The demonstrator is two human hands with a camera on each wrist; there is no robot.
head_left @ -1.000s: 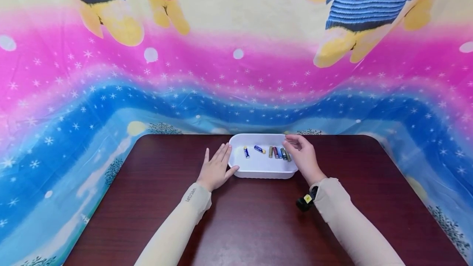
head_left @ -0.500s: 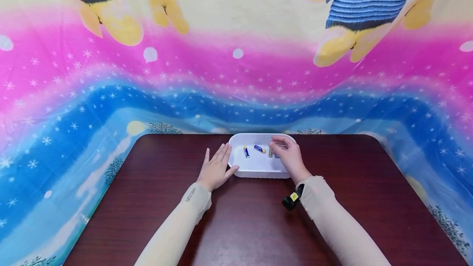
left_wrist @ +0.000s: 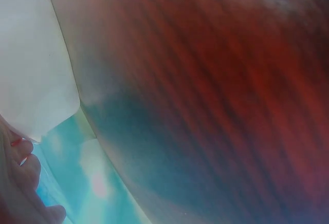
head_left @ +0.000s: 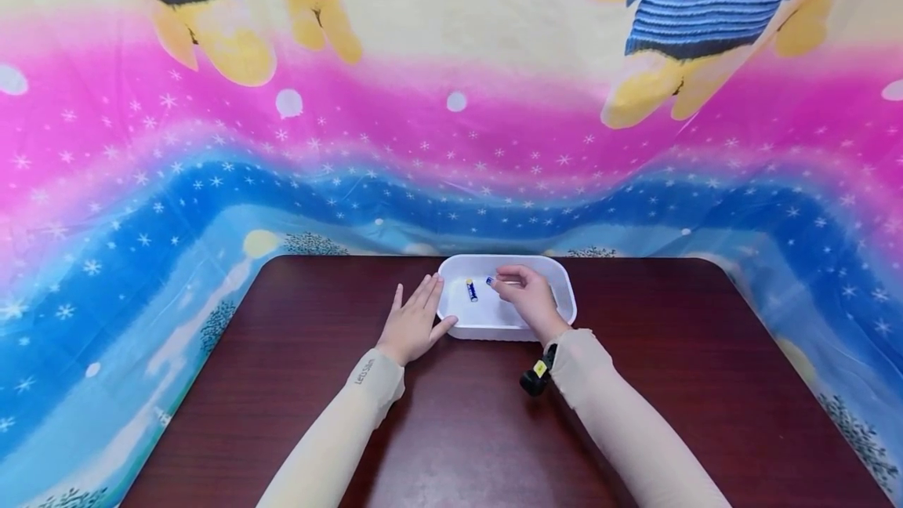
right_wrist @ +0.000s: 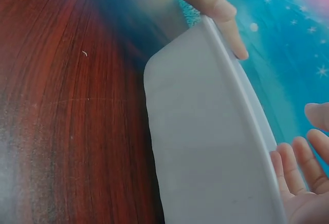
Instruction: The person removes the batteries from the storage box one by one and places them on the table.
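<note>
A white plastic tray stands at the far side of the table. My left hand lies with spread fingers against its left end, the thumb at the near corner. Over the middle of the tray hovers my right hand, thumb and forefinger bent beside a blue battery. Only that battery's blue end shows. Another blue battery with a yellow tip lies to the left. The right hand hides the tray's right part. In the right wrist view, the right hand's fingers are loosely bent, with no battery visible among them.
Dark reddish-brown table surrounds the tray. A printed cloth hangs directly behind the table's far edge. A black device with a yellow mark is worn on the right wrist.
My right hand has moved left across the tray, from the row of batteries at its right end to the middle blue battery. The left hand and both blue batteries stay in place.
</note>
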